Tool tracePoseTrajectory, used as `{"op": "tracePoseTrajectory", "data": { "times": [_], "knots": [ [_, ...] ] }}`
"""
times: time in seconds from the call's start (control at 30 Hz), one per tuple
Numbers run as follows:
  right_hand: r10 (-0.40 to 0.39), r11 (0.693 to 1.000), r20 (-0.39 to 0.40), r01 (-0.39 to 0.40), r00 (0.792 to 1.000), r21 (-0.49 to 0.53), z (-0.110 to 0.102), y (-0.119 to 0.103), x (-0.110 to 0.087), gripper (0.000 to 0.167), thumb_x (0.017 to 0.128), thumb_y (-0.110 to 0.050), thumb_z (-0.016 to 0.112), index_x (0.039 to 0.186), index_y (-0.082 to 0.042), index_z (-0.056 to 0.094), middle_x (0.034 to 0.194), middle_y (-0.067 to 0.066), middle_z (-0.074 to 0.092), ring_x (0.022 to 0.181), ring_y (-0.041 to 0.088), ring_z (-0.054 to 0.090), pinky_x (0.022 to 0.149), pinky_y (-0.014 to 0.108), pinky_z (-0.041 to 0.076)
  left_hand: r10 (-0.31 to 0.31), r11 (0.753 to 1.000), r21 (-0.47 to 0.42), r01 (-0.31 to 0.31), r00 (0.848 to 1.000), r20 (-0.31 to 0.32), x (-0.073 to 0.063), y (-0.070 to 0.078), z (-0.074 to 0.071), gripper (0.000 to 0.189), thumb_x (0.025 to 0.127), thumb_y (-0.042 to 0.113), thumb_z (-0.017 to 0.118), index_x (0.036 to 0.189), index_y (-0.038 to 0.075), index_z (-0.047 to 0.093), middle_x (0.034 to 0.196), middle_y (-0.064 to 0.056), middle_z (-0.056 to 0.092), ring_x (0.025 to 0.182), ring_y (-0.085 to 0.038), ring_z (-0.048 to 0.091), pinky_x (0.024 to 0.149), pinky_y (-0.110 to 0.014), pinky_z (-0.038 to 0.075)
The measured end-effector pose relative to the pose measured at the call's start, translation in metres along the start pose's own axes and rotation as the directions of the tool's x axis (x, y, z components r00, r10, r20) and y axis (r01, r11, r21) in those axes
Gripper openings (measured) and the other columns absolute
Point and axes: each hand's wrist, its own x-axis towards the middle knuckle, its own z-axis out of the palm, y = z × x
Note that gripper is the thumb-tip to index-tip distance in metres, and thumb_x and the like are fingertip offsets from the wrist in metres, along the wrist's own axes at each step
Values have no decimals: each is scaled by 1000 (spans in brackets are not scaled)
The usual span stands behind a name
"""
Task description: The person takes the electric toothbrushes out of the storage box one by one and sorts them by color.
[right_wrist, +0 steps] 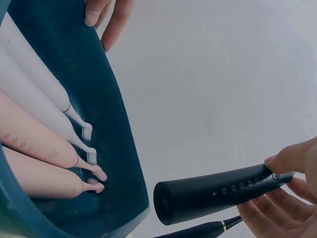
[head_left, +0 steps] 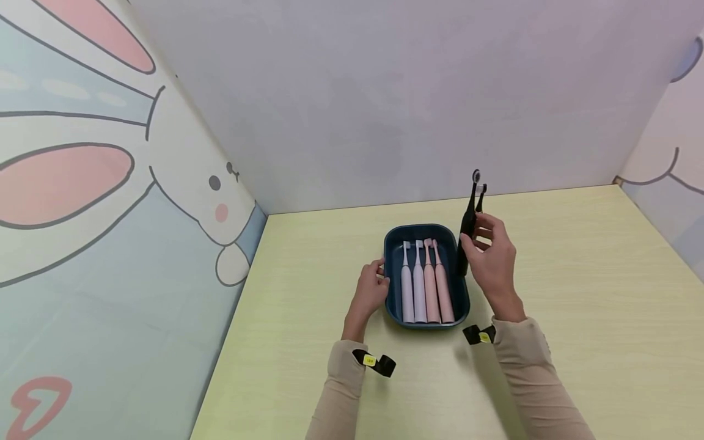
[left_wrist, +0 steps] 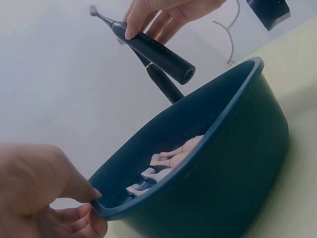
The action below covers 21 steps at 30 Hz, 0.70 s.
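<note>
In the head view, my right hand (head_left: 492, 253) is raised by the right side of a dark blue basin (head_left: 390, 256). Its thumb and fingers grip a black electric toothbrush (right_wrist: 213, 196), brush head up. A second black toothbrush (left_wrist: 166, 84) shows close behind the first; whether the same hand holds it, I cannot tell. My left hand (head_left: 371, 290) pinches the basin's left rim, thumb inside and fingers outside in the left wrist view. Inside the basin lie two white toothbrushes (head_left: 407, 293) and two pink toothbrushes (head_left: 442, 293), side by side, heads toward the far end.
The basin stands on a pale wooden table (head_left: 308, 275). A plain whitish wall (head_left: 385, 110) rises behind the table's back edge. To the left is a panel with a cartoon rabbit (head_left: 187, 183), and another printed panel (head_left: 671, 134) stands at the right.
</note>
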Motion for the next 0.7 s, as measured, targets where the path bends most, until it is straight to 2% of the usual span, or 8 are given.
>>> {"op": "tracePoseTrajectory", "data": {
  "times": [0.13, 0.37, 0.7],
  "knots": [
    [3, 1000, -24, -3, 1000, 6, -4, 3, 1, 45, 84, -2, 68, 127, -3, 54, 113, 14, 63, 90, -8, 55, 75, 6, 46, 9, 1000, 1, -9, 1000, -6, 0, -1, 0, 46, 94, 4, 53, 140, 4, 45, 106, -9, 48, 79, -15, 51, 69, -25, 45],
    [19, 1000, -56, -19, 998, 1, -9, 6, 1, 43, 85, -4, 67, 127, -5, 55, 113, 14, 63, 90, -7, 56, 76, 7, 46, 25, 1000, 7, -25, 1000, -10, -1, -1, -1, 46, 94, 3, 53, 140, 3, 46, 105, -10, 49, 76, -14, 50, 67, -24, 43],
    [59, 998, -94, -62, 994, -25, -15, 16, 1, 43, 86, -6, 66, 127, -5, 54, 115, 12, 62, 90, -10, 53, 76, 7, 46, 12, 1000, 0, -12, 1000, -14, -4, 1, -1, 46, 94, 4, 53, 140, 4, 45, 106, -10, 49, 77, -15, 50, 68, -25, 43]
  ]
}}
